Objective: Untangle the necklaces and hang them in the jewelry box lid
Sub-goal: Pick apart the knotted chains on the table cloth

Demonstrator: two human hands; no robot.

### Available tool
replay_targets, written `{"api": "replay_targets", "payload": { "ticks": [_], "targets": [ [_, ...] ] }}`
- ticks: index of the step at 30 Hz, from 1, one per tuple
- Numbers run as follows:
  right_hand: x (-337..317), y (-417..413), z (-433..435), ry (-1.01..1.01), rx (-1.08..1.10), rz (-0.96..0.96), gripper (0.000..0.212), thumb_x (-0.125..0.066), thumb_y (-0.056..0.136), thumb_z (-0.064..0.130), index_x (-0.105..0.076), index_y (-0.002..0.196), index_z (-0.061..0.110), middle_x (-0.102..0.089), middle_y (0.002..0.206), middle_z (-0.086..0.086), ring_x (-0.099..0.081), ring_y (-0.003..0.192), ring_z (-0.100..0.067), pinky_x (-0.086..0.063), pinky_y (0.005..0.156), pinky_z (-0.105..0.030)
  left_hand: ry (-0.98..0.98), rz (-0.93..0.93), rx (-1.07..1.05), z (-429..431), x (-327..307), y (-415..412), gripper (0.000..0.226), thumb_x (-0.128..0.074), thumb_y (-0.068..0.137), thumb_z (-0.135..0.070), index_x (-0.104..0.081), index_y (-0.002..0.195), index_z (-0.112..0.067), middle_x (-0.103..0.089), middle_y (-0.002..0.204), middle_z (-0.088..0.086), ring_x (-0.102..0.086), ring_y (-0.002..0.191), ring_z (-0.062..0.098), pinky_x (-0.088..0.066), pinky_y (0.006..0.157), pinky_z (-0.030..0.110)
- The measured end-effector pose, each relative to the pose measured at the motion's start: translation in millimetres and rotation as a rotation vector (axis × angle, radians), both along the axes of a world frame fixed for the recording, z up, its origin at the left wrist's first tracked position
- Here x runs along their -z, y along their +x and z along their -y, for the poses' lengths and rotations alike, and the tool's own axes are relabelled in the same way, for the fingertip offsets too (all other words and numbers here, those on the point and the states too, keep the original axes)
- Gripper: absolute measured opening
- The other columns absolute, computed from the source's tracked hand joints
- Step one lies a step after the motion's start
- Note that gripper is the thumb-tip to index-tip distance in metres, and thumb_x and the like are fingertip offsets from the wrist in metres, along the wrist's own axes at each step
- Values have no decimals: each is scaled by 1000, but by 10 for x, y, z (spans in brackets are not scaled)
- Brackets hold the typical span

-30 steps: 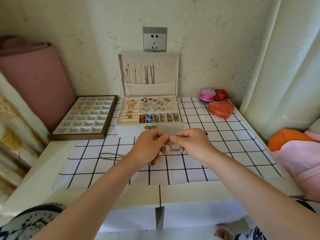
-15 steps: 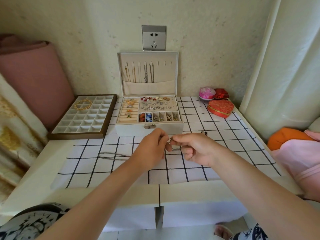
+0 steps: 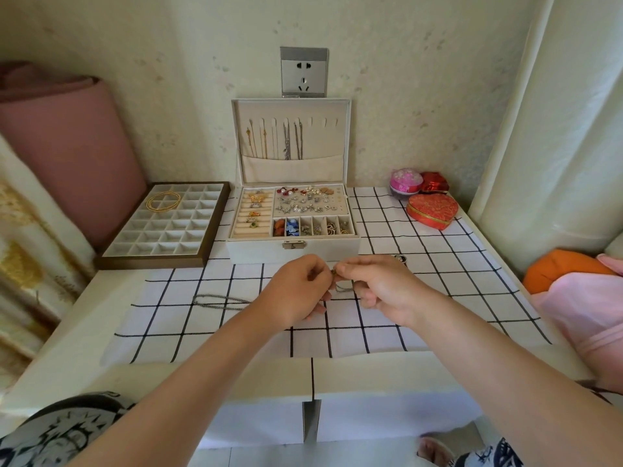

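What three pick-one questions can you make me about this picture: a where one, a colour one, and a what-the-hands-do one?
1. Where are the gold bangles? A in the brown tray; B on the floor; C on a wrist.
2. What colour is the heart-shaped box? A blue; B green; C red.
3. What are the left hand and right hand doing? A lying flat; B pinching a necklace; C waving.
Answers: 1 A: they lie across its back-left cells. 2 C: its top is red. 3 B: fingertips of both meet on the chain.
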State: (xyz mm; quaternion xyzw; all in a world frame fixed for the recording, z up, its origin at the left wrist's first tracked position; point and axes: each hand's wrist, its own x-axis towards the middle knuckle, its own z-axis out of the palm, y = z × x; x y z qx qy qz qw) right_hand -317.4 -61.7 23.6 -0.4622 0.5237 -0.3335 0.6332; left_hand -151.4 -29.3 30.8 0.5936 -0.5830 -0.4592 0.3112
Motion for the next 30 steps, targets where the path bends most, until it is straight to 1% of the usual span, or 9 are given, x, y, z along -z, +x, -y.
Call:
{"api": "replay_targets", "payload": {
  "ticks": [4,7,9,13,17,23,25,27,30],
  "targets": [
    [-24,12,-37,-214,-21,-220,11,-66,94,15,-76,89,14,-72,70,10,-46,45,0,-33,46,-14,41,-8,-36,1,-4,-8,18,-49,100,-21,-61,90,-13,-74,87,10,-69,67,20,-56,61,35],
    [-10,32,-45,-423,-80,-405,20,-62,97,18,-73,81,25,-73,77,14,-63,74,5,-46,71,-15,101,-84,-80,26,1,-14,17,-48,100,-18,-63,95,-9,-75,88,13,-69,70,27,-58,73,46],
    [9,31,-46,-495,-101,-464,24,-61,98,18,-69,79,31,-72,86,15,-62,85,5,-44,79,-16,119,-131,-95,36,1,-13,15,-49,100,-16,-62,98,-9,-75,88,10,-70,69,25,-57,75,48],
    [21,22,-58,-582,-142,-500,29,-59,99,17,-63,78,36,-67,80,17,-58,74,8,-44,72,-13,95,-197,-65,16,-3,-6,15,-52,102,-17,-65,108,-13,-76,86,9,-72,68,27,-57,63,39],
    [33,18,-75,-660,-141,-555,22,-54,101,18,-61,83,30,-57,68,14,-51,61,8,-38,59,-9,31,-163,-71,5,-7,-6,10,-60,98,-12,-69,100,-9,-77,85,8,-73,70,28,-52,57,39],
    [43,-1,-68,-743,-216,-691,16,-48,102,18,-55,88,21,-50,70,10,-45,62,-4,-36,58,-21,-8,-52,-50,22,-28,-5,7,-63,94,-17,-70,92,-16,-74,86,7,-72,66,29,-57,57,40],
    [45,-2,-72,-735,-232,-685,16,-47,102,17,-54,88,20,-51,74,10,-46,66,-7,-39,62,-28,-68,5,-55,15,-19,-7,11,-62,95,-25,-71,89,-20,-70,89,0,-72,63,21,-53,47,30],
    [40,8,-74,-715,-227,-670,14,-46,103,19,-55,93,22,-52,77,11,-48,69,-5,-38,62,-23,-137,59,-47,6,-10,-4,10,-64,95,-29,-73,92,-24,-67,91,-8,-70,58,14,-48,42,22],
    [40,22,-78,-700,-229,-689,13,-45,104,21,-53,95,25,-52,78,11,-47,69,-4,-36,60,-21,-228,136,-49,2,6,1,9,-66,94,-30,-75,93,-30,-69,91,-14,-69,58,6,-48,48,19]
  ]
}}
